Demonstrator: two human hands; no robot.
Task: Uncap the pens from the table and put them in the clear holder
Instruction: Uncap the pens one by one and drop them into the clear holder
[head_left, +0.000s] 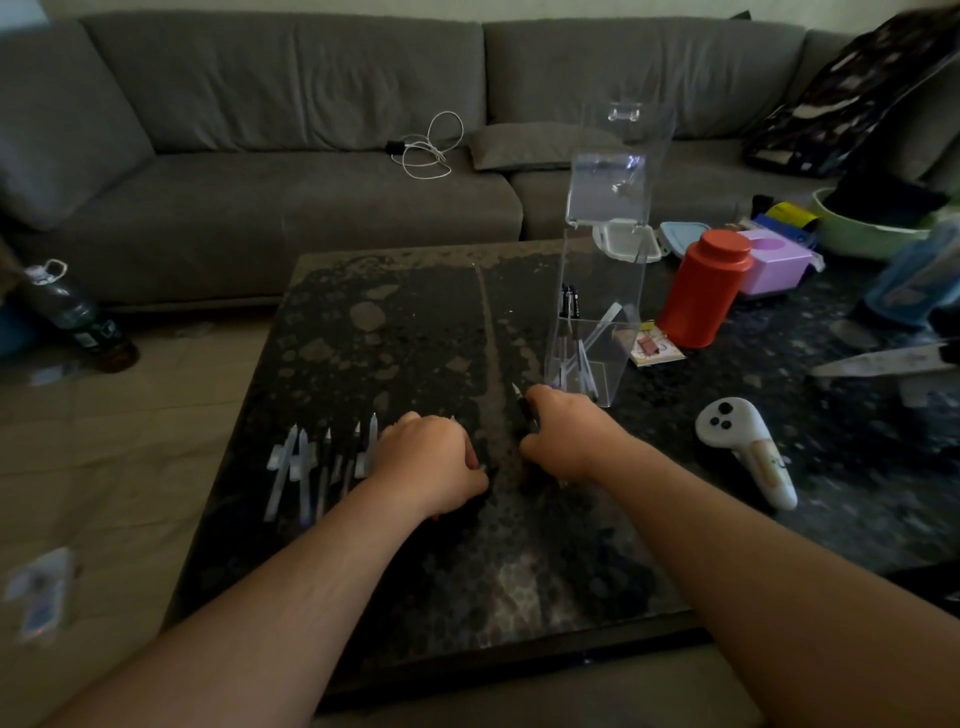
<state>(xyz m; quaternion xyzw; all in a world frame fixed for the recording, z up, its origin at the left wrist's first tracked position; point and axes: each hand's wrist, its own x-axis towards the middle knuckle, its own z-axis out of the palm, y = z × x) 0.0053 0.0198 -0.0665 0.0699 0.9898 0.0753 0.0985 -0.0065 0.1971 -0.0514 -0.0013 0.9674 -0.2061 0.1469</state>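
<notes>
Dark speckled surface (395, 332) fills mid-frame, both hands low at centre. Right hand (563, 434) has its grip clenched round a dark pen (523, 405), tip poking up-left out of the fist; looks already uncapped, tho blur makes that a call, not a fact. Left hand (434, 460) is curled, fingertips pinched near sth small & dark, prob the cap, can't tell for sure. Row of capped pens (317, 462) waits lower left, just beside the left hand. Clear holder (592, 338) stands tall right of centre, lid (605, 189) flipped up, a few pens inside. Risks: holder is tall & narrow, a knock from the right wrist on the lift could tip it; bare tip could miss the opening & mark the surface. Orange canister (704, 288) close behind it.
</notes>
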